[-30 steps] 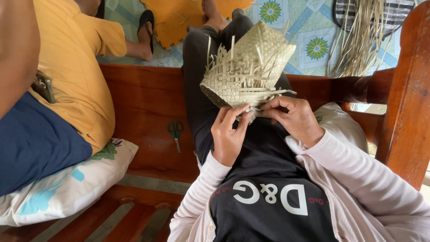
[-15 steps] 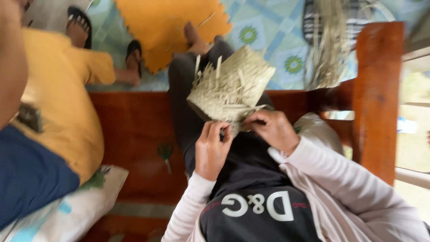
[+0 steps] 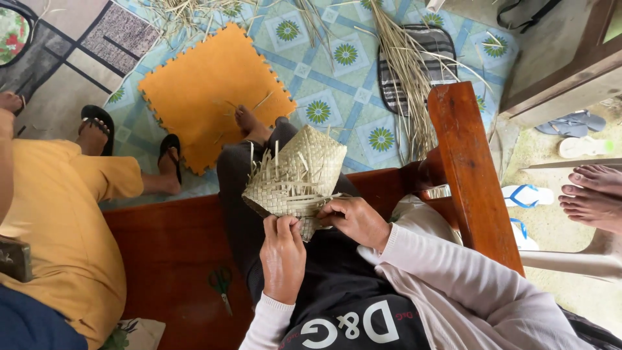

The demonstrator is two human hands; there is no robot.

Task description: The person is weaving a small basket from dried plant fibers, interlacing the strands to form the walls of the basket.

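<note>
A half-woven basket of pale straw strips (image 3: 298,175) rests on my lap, its loose strip ends sticking up along the rim. My left hand (image 3: 283,256) pinches the basket's near edge from below, fingers closed on the weave. To the right of it, my right hand (image 3: 355,220) grips the rim and a loose strip. I sit on a dark red wooden bench (image 3: 175,253), in dark trousers and a pale long-sleeved top.
Another person in a yellow shirt (image 3: 58,220) sits at my left. Green-handled scissors (image 3: 221,285) lie on the bench. An orange foam mat (image 3: 207,91) and loose straw (image 3: 405,71) lie on the floor. A wooden armrest (image 3: 470,168) stands at my right; someone's bare feet (image 3: 593,194) show far right.
The view has tilted so more of the floor shows. Both hands stay on the basket's near edge, fingers shifting slightly on the strips.
</note>
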